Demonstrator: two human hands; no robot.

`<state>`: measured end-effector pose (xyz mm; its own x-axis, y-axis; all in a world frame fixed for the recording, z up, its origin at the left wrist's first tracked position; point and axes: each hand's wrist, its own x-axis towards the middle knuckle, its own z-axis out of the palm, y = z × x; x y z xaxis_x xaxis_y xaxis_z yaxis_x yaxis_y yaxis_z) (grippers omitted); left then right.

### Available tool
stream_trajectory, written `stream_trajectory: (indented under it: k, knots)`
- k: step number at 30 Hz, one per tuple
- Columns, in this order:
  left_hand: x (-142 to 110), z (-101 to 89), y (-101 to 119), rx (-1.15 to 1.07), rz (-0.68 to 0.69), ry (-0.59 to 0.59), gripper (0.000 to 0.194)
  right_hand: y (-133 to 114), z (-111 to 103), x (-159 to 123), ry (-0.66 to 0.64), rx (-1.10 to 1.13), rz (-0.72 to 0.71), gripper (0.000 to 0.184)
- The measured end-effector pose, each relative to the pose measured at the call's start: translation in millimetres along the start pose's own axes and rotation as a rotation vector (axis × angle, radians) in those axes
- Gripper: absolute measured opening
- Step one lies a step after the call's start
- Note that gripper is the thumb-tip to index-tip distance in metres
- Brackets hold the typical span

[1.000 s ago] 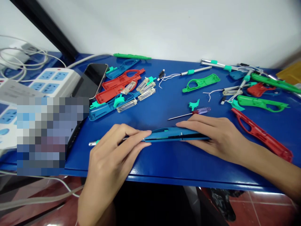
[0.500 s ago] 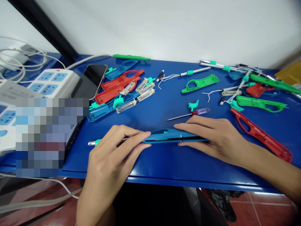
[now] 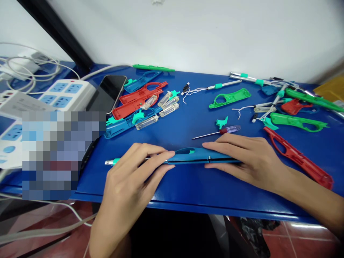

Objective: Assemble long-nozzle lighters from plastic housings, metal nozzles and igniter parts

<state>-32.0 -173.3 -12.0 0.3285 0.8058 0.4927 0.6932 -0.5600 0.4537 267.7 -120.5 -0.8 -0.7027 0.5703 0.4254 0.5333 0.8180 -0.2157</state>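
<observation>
A blue long-nosed gas lighter (image 3: 192,154) lies crosswise between my hands near the table's front edge. Its two casing halves sit together, with a dark gap along the near seam. My left hand (image 3: 134,175) pinches the nose end between thumb and fingers; the metal tube's tip with a teal sleeve (image 3: 116,161) sticks out on its left. On the handle end, my right hand (image 3: 244,161) is closed, thumb below and fingers above. Just beyond the right hand rest a screwdriver (image 3: 230,129) with a clear purple-red handle and a teal trigger (image 3: 221,123).
Red casing halves (image 3: 143,94), clear fuel tanks (image 3: 147,122) and a phone (image 3: 107,94) lie at the back left, by white power strips (image 3: 77,87). Green casings (image 3: 232,97), metal tubes with wires (image 3: 224,85) and a red casing half (image 3: 298,157) lie right. A white wall (image 3: 201,36) stands behind.
The whole view has shifted slightly, moving things a little to the right in the picture. Both hands keep nearly the same hold on the blue lighter.
</observation>
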Motion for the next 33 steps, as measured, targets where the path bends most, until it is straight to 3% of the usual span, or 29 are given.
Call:
stream_trajectory:
  k: [21, 33]
  knots:
    - [-3.9, -1.1, -1.5, -0.011, -0.01, -0.006, 0.029, -2.2, 1.8, -3.6, -0.02, 0.041, 0.012, 0.038]
    - [-2.0, 0.2, 0.8, -0.028, 0.003, 0.009, 0.027, -7.4, -0.4, -7.2, 0.01, -0.064, -0.007, 0.032]
